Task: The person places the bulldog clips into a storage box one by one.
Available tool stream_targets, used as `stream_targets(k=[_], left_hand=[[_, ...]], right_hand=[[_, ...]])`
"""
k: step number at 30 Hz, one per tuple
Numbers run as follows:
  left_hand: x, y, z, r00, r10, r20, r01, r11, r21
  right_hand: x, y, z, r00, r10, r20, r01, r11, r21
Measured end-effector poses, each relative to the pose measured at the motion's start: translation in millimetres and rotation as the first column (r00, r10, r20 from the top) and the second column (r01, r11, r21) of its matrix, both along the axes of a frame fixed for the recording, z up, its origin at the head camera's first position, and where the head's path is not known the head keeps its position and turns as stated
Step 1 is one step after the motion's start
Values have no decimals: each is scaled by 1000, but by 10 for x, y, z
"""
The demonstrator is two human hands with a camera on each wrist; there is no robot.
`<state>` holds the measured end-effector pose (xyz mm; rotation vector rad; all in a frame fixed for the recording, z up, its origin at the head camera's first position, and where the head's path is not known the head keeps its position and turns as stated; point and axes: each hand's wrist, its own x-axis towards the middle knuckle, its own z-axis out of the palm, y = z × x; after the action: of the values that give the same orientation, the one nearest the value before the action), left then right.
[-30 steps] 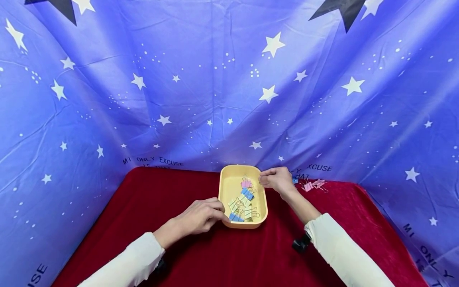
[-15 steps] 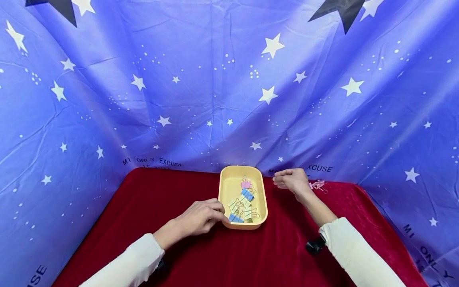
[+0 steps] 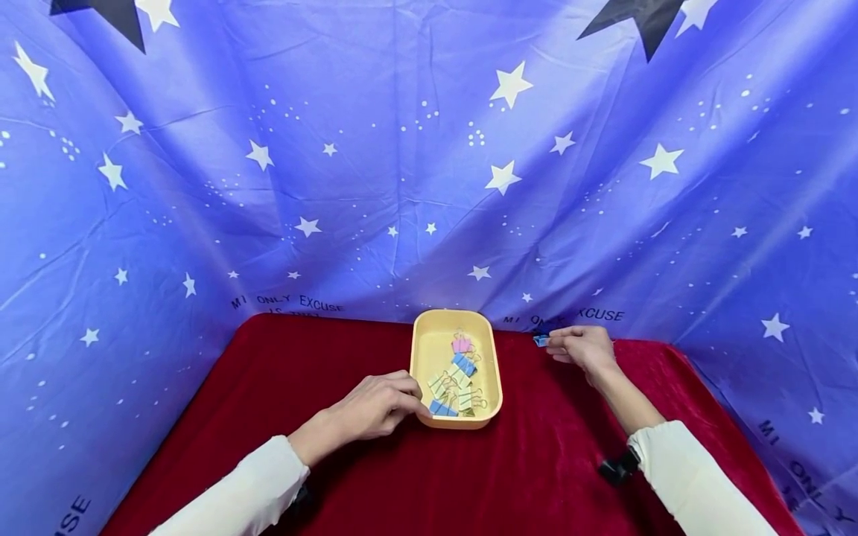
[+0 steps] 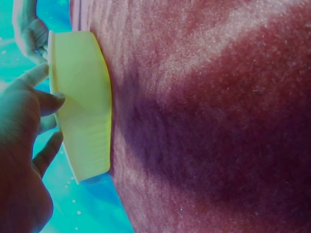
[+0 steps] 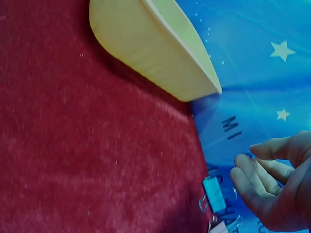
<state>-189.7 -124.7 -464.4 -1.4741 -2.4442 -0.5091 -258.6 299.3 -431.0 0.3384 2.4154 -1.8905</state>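
Note:
A yellow plastic box (image 3: 497,380) holds several binder clips: a pink clip (image 3: 461,345), a blue clip (image 3: 465,363), pale clips (image 3: 471,397) and another blue one at its near left corner. My left hand (image 3: 377,406) grips the box's near left rim, with the thumb against the outer wall (image 4: 82,111). To the right of the box, my right hand (image 3: 585,350) hovers beside a loose blue binder clip (image 5: 214,194) at the cloth's far edge. The right wrist view shows its fingers loosely bent with nothing between them.
A dark red cloth (image 3: 322,476) covers the table. Blue star-printed fabric (image 3: 402,186) rises behind and at both sides. A pale pink clip (image 5: 219,227) lies past the blue one, mostly cut off; the right hand hides that spot in the head view.
My right hand has moved right from the box's far right rim to the loose blue clip, now covering the pink clips behind it. The left hand has kept its grip on the box.

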Motion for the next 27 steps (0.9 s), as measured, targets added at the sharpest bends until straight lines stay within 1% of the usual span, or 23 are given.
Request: stream_targets(k=[8, 14, 16, 21, 25, 27], left_hand=[[12, 3, 4, 1000, 9, 6, -9, 1000, -3], [1, 9, 19, 1000, 3, 9, -3, 1000, -6], [-1, 10, 23, 1000, 3, 10, -2, 1000, -6], [-1, 12, 31, 1000, 2, 11, -2, 1000, -8], [2, 11, 31, 1000, 5, 15, -4, 1000, -14], [3, 7, 30, 1000, 6, 15, -5, 1000, -13]], right_hand=[[-12, 228, -47, 998, -56, -9, 56, 998, 3], [-23, 434, -47, 993, -116, -5, 116, 992, -59], [-24, 502, -43, 990, -141, -10, 140, 988, -62], [-22, 674, -43, 987, -162, -26, 159, 984, -81], [-18, 792, -49, 987, -161, -25, 158, 982, -99], [-20, 839, -56, 985, -173, -19, 170, 980, -104]])
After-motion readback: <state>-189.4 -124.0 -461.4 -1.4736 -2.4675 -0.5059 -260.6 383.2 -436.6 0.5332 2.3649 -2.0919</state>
